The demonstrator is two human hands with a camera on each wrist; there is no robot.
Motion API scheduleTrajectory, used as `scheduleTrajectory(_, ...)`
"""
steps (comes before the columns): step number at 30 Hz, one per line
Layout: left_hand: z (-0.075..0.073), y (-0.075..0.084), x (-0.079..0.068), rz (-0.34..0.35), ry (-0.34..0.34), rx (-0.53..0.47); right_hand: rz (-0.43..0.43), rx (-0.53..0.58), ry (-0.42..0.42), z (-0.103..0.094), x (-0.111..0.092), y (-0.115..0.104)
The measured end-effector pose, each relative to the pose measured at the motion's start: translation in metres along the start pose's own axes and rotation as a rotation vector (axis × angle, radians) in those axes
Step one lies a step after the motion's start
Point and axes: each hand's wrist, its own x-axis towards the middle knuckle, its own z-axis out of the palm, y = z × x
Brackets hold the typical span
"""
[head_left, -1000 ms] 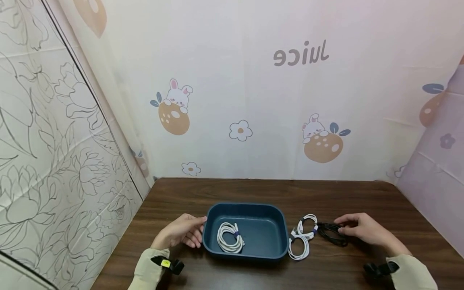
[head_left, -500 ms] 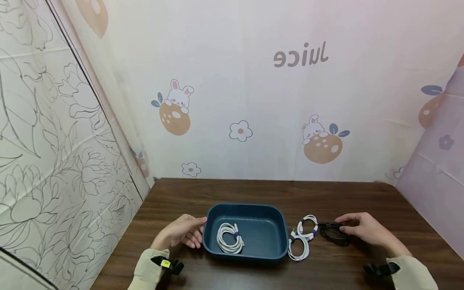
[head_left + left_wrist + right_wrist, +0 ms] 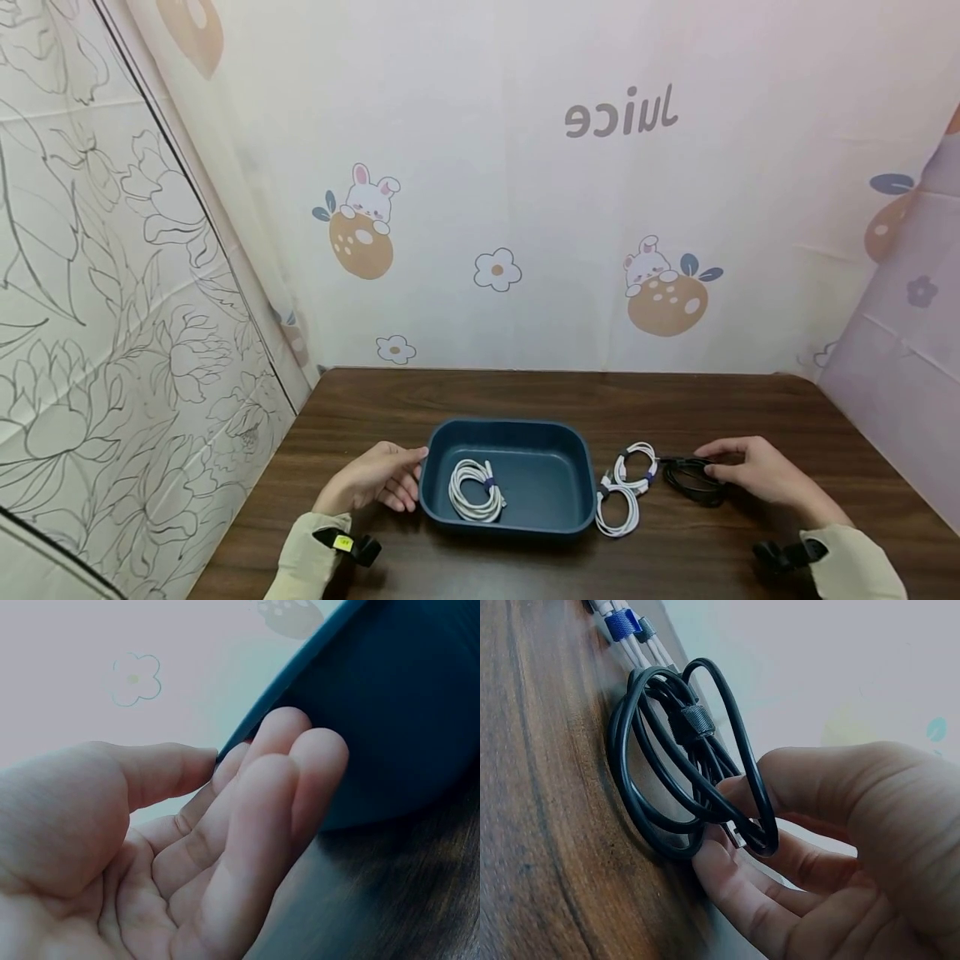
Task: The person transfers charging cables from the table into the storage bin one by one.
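Observation:
In the head view, my left hand (image 3: 381, 477) holds the left rim of a dark blue rectangular tray (image 3: 525, 528). Thumb and index fingertip meet at the rim in the left wrist view; the other fingers curl by the outer wall (image 3: 397, 772). A coiled white cable (image 3: 467, 508) with a dark blue strap lies inside the tray, to the left. On the right, my right hand (image 3: 763, 473) pinches a coiled black cable (image 3: 693, 492) between thumb and fingers. A dark strap (image 3: 692, 724) binds this coil, and a metal plug (image 3: 736, 834) shows between the fingers.
Two coiled white cables, an upper one (image 3: 643, 448) and a lower one (image 3: 619, 533), lie between the tray and the black cable. All rest on a dark wooden table (image 3: 495, 392). A patterned curtain (image 3: 487, 183) stands behind it, with more at both sides.
The black cable coil shifts very slightly within the right hand's pinch. Both hands and the tray stay almost where they were.

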Motion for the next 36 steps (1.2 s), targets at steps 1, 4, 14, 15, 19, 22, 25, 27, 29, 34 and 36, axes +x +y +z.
scheduleTrajectory(1,0.0000,0.0000,-0.0002,-0.001,0.000,0.001,0.001,-0.002,0.001,-0.0002,0.0000,0.0003)
scheduleTrajectory(4,0.0001,0.0000,-0.0004,0.000,-0.002,0.003,0.002,-0.013,0.005,-0.0006,0.0003,0.0014)
scheduleTrajectory(14,-0.0012,0.0001,0.0008,0.004,-0.008,-0.001,-0.015,-0.019,0.017,-0.0008,0.0009,0.0024)
scheduleTrajectory(15,-0.0012,0.0001,0.0008,0.003,-0.009,-0.001,-0.016,-0.018,0.019,-0.0007,0.0009,0.0025)
scheduleTrajectory(19,-0.0011,0.0000,0.0007,0.003,-0.008,-0.001,-0.008,-0.028,0.019,-0.0014,0.0007,0.0031)
scheduleTrajectory(22,-0.0010,-0.0002,0.0008,0.002,-0.007,0.000,0.008,-0.033,0.012,-0.0023,0.0006,0.0035)
scheduleTrajectory(25,-0.0012,-0.0005,0.0012,0.000,-0.006,-0.002,0.017,-0.036,0.001,-0.0035,0.0010,0.0034)
scheduleTrajectory(27,-0.0013,-0.0007,0.0016,0.000,-0.006,-0.004,0.019,-0.037,0.000,-0.0041,0.0010,0.0033)
scheduleTrajectory(29,-0.0014,-0.0008,0.0021,0.000,-0.005,-0.005,0.019,-0.040,0.001,-0.0047,0.0008,0.0031)
scheduleTrajectory(34,-0.0012,-0.0012,0.0021,-0.005,-0.006,-0.008,0.021,-0.036,0.005,-0.0060,-0.0007,0.0019)
scheduleTrajectory(36,-0.0010,-0.0009,0.0021,-0.004,-0.007,-0.007,0.025,-0.029,0.010,-0.0069,-0.0018,0.0011)
